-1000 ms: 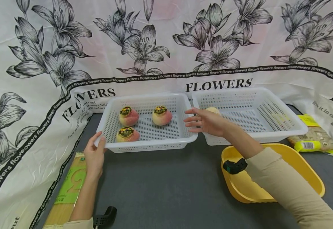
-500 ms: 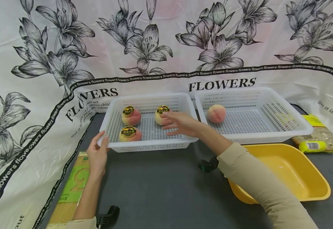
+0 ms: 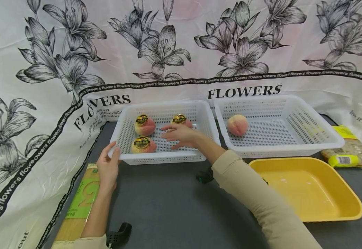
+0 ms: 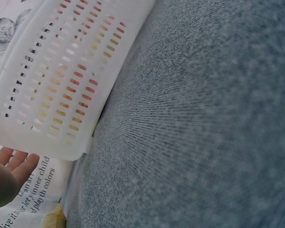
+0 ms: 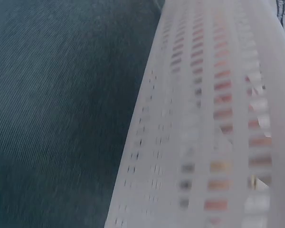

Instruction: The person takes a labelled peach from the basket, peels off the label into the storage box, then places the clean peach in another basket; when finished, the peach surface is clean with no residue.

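Note:
My left hand holds the front left corner of a white plastic basket, thumb and fingers at its rim. Three peaches with black-and-gold stickers lie in this basket: a back left peach, a front left peach and a right peach. My right hand is over the basket, fingers stretched leftward, just in front of the right peach and partly covering it. Nothing shows in its grasp. In the left wrist view, the left fingers are at the basket's corner.
A second white basket stands to the right with one peach in it. In front is a yellow tub. A yellow-labelled bag lies far right, a green-and-yellow packet at left. A floral cloth hangs behind.
My right hand has moved left, from the right basket's left side to over the left basket, uncovering the peach in the right basket. My left hand stays at the corner.

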Tool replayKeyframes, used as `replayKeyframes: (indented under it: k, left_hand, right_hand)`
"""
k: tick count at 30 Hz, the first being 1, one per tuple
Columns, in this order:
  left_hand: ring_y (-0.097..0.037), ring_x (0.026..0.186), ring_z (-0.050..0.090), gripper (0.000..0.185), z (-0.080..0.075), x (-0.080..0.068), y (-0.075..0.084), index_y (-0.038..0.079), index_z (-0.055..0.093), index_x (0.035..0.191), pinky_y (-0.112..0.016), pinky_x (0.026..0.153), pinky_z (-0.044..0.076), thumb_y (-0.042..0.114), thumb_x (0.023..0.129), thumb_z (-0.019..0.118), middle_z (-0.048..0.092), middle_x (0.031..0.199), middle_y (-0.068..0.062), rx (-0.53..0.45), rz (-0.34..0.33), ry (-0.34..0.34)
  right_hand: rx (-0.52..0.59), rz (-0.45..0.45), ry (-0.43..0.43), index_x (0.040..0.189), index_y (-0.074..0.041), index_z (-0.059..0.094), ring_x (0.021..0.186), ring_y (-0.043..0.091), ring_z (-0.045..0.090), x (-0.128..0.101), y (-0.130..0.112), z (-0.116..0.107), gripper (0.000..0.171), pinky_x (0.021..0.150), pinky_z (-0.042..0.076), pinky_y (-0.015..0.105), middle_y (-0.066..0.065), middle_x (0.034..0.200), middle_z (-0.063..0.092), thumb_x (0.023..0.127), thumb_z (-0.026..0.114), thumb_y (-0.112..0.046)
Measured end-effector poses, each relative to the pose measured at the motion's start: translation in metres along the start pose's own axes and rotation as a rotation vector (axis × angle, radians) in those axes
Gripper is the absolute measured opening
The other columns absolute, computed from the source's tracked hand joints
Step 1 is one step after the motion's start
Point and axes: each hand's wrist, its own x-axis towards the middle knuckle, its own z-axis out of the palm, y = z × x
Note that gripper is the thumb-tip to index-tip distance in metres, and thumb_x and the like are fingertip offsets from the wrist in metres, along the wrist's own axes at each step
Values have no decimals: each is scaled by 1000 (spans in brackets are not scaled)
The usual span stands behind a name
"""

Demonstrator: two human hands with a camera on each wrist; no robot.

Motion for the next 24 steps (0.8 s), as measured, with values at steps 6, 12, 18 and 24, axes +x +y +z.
replayKeyframes:
  k: [6,12,18,24]
  left_hand:
    - [-15,96,58,38,-1,0,1,5,53,135,-17,73,51,16,99,53,52,121,-13,7,2,2]
    - [-19,97,58,36,0,0,3,4,54,133,-18,74,52,14,99,53,55,120,-16,0,-4,6]
    - [-21,98,58,36,2,2,4,4,54,133,-18,73,52,14,98,54,56,121,-18,-19,3,2]
    - [-18,96,58,36,-1,2,2,4,54,133,-17,72,51,13,99,53,55,119,-17,-26,-14,14]
  right_hand:
    - [-120,12,-15,144,-13,40,128,29,39,16,-3,21,65,92,46,50,16,147,32,87,72,-12]
    - [-262,48,0,147,-22,36,131,27,36,30,-3,38,81,90,46,51,9,149,30,79,80,-19]
    - [-374,5,47,146,-24,40,124,25,43,40,-3,52,78,84,49,47,9,146,35,79,80,-21]
    - [-444,-3,64,144,-20,43,103,21,52,50,-3,63,76,69,50,32,9,137,45,79,80,-16]
